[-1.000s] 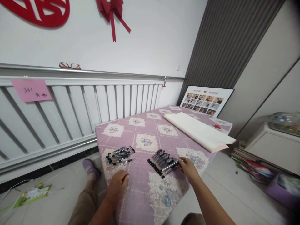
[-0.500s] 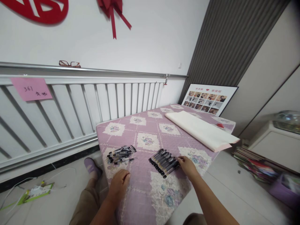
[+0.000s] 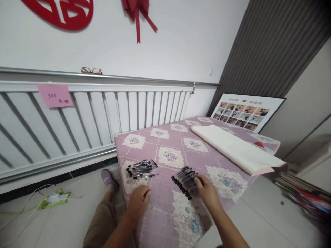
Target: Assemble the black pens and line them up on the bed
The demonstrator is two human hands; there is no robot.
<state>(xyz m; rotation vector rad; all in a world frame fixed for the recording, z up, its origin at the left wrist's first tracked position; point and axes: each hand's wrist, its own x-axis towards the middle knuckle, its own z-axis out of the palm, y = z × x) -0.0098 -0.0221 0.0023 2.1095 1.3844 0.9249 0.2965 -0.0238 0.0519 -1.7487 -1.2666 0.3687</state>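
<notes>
A row of black-capped gel pens (image 3: 182, 181) lies side by side on the flowered purple tablecloth (image 3: 165, 193). My right hand (image 3: 208, 191) is at the right end of this row, its fingertips pinched at the outermost pen and hiding part of it. To the left, a loose heap of similar clear-barrelled pens (image 3: 141, 168) lies crosswise near the table's left edge. Just below that heap rests my left hand (image 3: 139, 201), apart from the pens. Its fingers are curled in, and nothing shows in them.
A folded cream sheet (image 3: 232, 148) lies across the table's right side. Behind it leans a photo board (image 3: 239, 112). A white radiator (image 3: 129, 110) runs along the wall, with glasses (image 3: 91, 71) on the pipe above. A power strip (image 3: 54, 200) sits on the floor.
The view has swung slightly left, so everything sits farther right. My right hand has moved in over the right end of the pen row. My left hand stays by the heap.
</notes>
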